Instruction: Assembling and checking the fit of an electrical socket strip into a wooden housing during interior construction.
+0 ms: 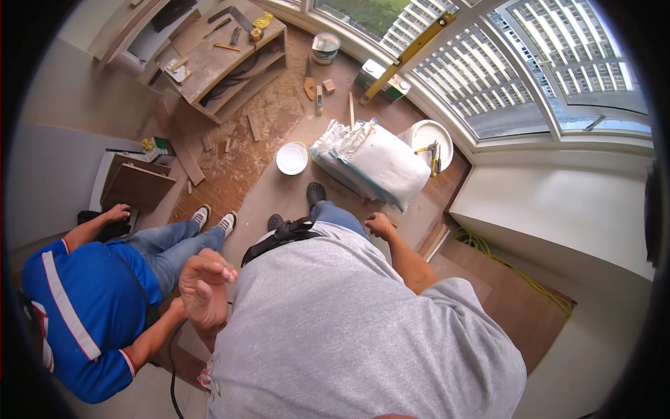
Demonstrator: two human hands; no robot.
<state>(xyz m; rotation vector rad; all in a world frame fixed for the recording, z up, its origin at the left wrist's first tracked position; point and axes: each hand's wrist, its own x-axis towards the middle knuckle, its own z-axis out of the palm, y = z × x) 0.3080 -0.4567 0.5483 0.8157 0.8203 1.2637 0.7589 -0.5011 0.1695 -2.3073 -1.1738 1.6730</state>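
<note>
My left hand is raised at my left side, palm up, with its fingers bent and apart and nothing in them. It is close to the forearm of a co-worker in a blue shirt. By my right thigh hangs my right hand, its fingers curled closed; whatever they hold, if anything, is too small to make out. Ahead of my feet are a white round tub and a large white plastic-wrapped bundle. Neither hand touches these.
A dusty wooden workbench with tools stands far left. Pliers lie on a white bucket lid. A yellow spirit level leans at the window. A handsaw and wood offcuts are on the floor; a green hose runs at right.
</note>
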